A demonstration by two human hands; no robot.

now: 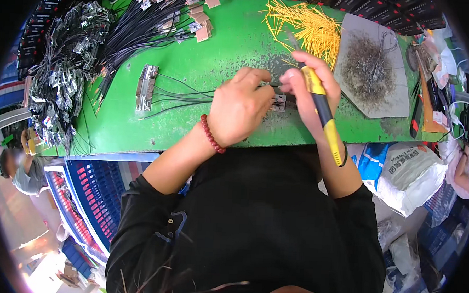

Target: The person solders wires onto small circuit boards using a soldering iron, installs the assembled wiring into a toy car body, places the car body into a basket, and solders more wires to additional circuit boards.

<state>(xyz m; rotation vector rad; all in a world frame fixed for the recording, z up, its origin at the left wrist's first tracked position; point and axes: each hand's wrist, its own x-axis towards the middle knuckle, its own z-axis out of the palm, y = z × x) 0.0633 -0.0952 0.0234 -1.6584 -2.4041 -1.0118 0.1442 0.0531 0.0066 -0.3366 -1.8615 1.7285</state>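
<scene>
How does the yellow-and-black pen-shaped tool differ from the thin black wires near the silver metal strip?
The yellow-and-black pen-shaped tool is thick; the thin black wires are slimmer. The tool is straight, the wires curved. There is one tool but several wires. Both are long.

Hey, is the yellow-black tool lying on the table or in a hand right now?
Held: the right hand grips the tool, whose back end passes over the forearm, not on the table.

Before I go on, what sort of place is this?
Probably a cable or electronics workshop: black cables bunched on a green bench, a heap of yellow strips, and a yellow-and-black tool in the right hand.
</scene>
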